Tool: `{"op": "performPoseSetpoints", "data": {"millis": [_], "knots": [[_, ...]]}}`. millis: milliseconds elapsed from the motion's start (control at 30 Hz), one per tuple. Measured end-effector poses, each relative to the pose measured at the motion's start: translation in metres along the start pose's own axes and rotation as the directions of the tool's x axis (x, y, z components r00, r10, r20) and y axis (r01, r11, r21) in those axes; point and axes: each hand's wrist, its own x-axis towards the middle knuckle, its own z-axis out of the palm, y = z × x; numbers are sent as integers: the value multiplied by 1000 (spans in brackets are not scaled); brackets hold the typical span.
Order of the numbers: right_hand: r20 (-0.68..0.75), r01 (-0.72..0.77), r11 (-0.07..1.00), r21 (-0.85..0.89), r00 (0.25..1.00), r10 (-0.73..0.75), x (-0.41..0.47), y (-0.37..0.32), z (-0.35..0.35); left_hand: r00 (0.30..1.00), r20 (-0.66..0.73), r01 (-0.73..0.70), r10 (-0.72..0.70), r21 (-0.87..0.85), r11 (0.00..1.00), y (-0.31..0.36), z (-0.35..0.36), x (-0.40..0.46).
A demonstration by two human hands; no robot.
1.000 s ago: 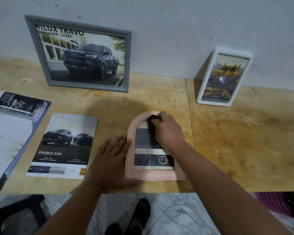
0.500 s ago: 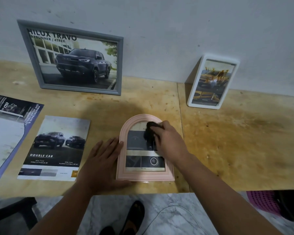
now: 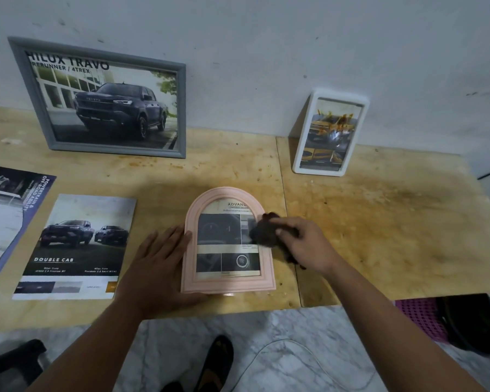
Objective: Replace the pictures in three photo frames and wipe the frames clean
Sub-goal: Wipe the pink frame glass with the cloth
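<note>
Pink arched frame (image 3: 228, 283) is laid flat near the plywood table's (image 3: 379, 227) front edge and is steadied by the left hand (image 3: 156, 267), fingers flat along its left side. A dark cloth (image 3: 262, 232) is gripped by the right hand (image 3: 303, 244) on the frame's right edge. Wiping appears underway; the remaining glass and rim should be covered next.

Under my left fingers (image 3: 178, 236): pink frame (image 3: 187, 278), matt, moulded, pane glossy. In my right fingers (image 3: 287, 226): dark cloth (image 3: 262, 234), soft, crumpled. Beneath both: tabletop (image 3: 379, 236), bare plywood, stained, rough.
</note>
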Motion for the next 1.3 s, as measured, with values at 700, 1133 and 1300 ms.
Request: {"op": "performPoseSetpoints", "data": {"millis": [700,1133,1300], "knots": [[112,226,759,-611,973,-200,-5,0,73,1000,-3,-1,1,-6,1000,1,1,1],[192,208,872,-443,972,-135,-50,-31,115,1000,-15,-7,7,-11,1000,1,2,1],[262,289,918,-272,940,-219,-25,-56,90,1000,-22,-11,11,-14,1000,-1,4,2]]}}
